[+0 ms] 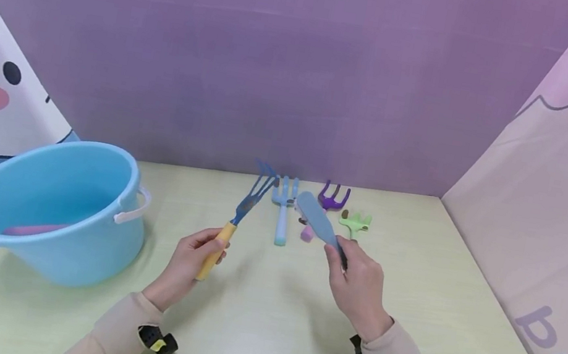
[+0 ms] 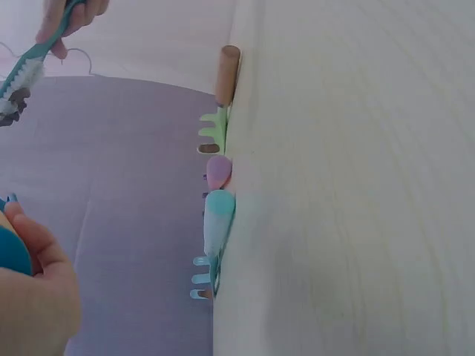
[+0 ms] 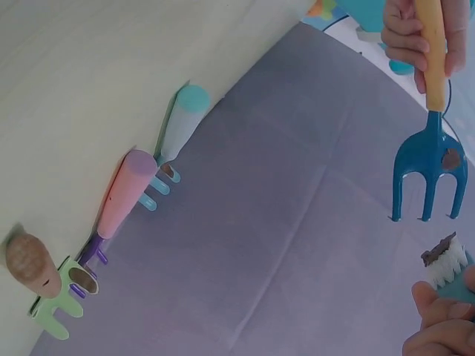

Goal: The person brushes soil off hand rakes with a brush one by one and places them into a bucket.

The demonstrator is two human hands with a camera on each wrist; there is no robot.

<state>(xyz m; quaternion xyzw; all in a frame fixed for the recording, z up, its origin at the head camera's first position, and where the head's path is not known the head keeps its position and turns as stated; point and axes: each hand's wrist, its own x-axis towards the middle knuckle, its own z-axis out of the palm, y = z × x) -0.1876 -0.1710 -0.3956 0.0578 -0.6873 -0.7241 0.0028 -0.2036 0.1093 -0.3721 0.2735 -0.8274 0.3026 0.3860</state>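
Note:
My left hand (image 1: 189, 261) grips the yellow handle of a small blue garden fork (image 3: 429, 156), tines pointing up and away. A brown spot sits on the fork's blue metal. In my right hand (image 1: 359, 283) is a blue-grey scrubbing brush (image 1: 319, 217), pinched by its handle and angled towards the fork. White bristles with brown clumps at the end show on the brush in both wrist views. Seen from the right wrist, the bristles are just below the tines, with a gap between. Beyond both hands lie a light blue fork (image 1: 283, 214), a purple fork (image 1: 333, 199) and a green rake (image 1: 355, 223).
A large light blue bucket (image 1: 132, 239) with a white handle (image 1: 134, 211) stands on the left, a pink thing (image 1: 35, 229) inside it. Brown patches mark the tools on the pale table (image 1: 257, 335). A purple cloth wall (image 1: 300, 79) rises behind the table's far edge.

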